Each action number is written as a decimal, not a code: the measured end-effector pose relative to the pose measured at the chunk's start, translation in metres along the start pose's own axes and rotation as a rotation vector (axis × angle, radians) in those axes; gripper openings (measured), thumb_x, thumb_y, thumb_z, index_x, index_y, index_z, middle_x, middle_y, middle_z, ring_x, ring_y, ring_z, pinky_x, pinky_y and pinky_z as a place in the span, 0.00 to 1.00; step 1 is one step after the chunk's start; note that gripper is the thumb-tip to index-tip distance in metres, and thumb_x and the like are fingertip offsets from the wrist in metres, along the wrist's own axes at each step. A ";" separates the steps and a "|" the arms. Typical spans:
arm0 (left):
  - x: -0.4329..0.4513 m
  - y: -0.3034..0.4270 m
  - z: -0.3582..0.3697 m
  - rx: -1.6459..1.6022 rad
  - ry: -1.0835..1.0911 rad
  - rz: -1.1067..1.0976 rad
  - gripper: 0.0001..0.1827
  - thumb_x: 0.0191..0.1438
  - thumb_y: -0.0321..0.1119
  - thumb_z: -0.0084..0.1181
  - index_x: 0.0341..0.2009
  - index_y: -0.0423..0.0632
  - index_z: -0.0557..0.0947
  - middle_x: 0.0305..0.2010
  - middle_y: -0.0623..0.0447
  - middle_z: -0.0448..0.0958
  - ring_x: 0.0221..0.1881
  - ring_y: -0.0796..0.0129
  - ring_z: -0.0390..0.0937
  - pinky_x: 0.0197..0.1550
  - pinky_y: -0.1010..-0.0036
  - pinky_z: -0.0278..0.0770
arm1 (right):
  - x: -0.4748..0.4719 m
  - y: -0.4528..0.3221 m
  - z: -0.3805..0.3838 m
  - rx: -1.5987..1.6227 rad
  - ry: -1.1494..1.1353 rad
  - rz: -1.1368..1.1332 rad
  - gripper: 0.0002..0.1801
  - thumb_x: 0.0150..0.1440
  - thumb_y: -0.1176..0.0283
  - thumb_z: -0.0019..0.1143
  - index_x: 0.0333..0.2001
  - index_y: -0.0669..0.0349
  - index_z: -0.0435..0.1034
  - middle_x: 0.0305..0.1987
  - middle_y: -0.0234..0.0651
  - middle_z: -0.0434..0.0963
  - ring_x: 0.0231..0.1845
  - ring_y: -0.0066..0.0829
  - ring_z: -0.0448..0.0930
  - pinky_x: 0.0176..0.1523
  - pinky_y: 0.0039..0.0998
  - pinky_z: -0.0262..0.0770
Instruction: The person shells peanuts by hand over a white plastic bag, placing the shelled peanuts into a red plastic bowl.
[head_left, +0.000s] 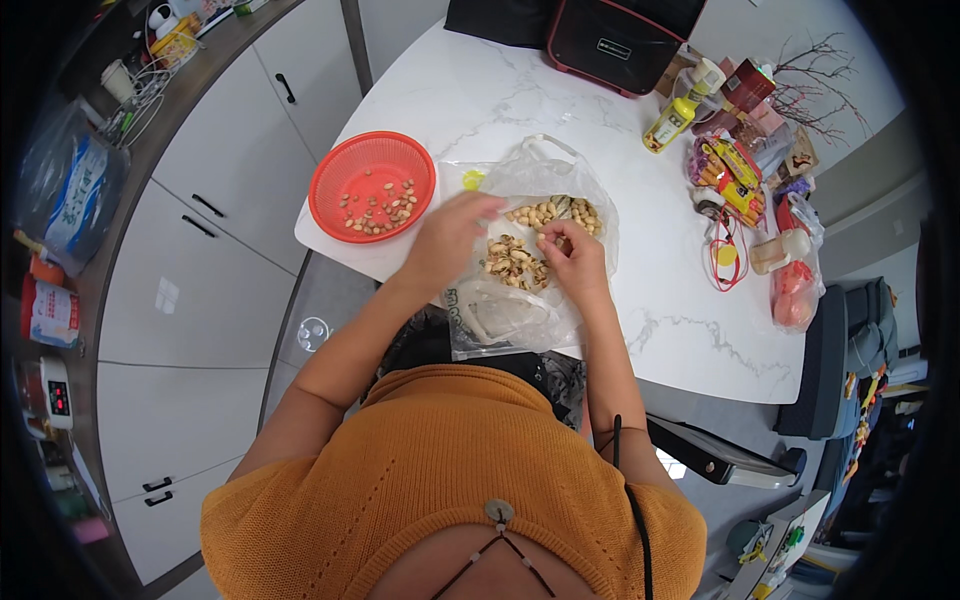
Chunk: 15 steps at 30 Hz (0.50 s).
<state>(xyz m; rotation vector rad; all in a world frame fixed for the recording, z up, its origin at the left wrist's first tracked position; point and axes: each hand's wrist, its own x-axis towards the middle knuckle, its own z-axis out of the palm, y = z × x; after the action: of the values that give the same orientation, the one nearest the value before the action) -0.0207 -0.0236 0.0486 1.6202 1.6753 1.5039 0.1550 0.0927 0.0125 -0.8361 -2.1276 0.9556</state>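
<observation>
Peanut shells (516, 264) lie heaped on a white translucent plastic bag (551, 176) in front of me. Behind them, inside the bag's mouth, are unshelled peanuts (534, 215). My right hand (579, 262) is over the bag, thumb and forefinger pinched on a small pale peanut piece (541, 237). Blurred by motion, my left hand (448, 238) is at the bag's left side, fingers pointing toward the peanuts; whether it holds anything is unclear. Left of it, a red plastic colander (330, 176) contains loose peanut kernels (382, 214).
The white marble-patterned table (675, 300) carries a black appliance (615, 49) at the back. On the right stand a yellow-green bottle (673, 124), packaged snacks (727, 172), a red cord (726, 262) and a bag of fruit (795, 292). White cabinets (202, 262) line the left.
</observation>
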 end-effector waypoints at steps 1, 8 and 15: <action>0.003 -0.004 -0.008 0.084 0.083 0.063 0.17 0.48 0.16 0.37 0.41 0.41 0.75 0.44 0.46 0.73 0.42 0.64 0.72 0.41 0.74 0.73 | 0.000 0.000 -0.001 0.068 -0.026 0.057 0.11 0.44 0.79 0.59 0.34 0.57 0.71 0.26 0.25 0.71 0.21 0.18 0.69 0.26 0.19 0.65; 0.002 -0.033 -0.056 0.522 0.266 -0.086 0.15 0.47 0.17 0.40 0.38 0.41 0.76 0.42 0.47 0.74 0.45 0.54 0.71 0.45 0.70 0.70 | 0.001 0.002 -0.001 0.529 -0.159 0.199 0.08 0.48 0.80 0.56 0.35 0.64 0.70 0.24 0.19 0.69 0.22 0.06 0.61 0.28 0.09 0.59; 0.000 -0.049 -0.059 0.911 0.337 0.149 0.11 0.46 0.25 0.49 0.37 0.43 0.77 0.41 0.47 0.74 0.49 0.54 0.68 0.48 0.67 0.67 | 0.001 -0.002 0.001 0.653 -0.179 0.232 0.07 0.50 0.80 0.55 0.34 0.63 0.70 0.25 0.20 0.70 0.24 0.06 0.65 0.29 0.09 0.61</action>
<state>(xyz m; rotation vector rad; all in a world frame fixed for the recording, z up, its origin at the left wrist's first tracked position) -0.0933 -0.0377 0.0285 2.0002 2.7477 1.1663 0.1535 0.0924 0.0139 -0.6782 -1.6934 1.7716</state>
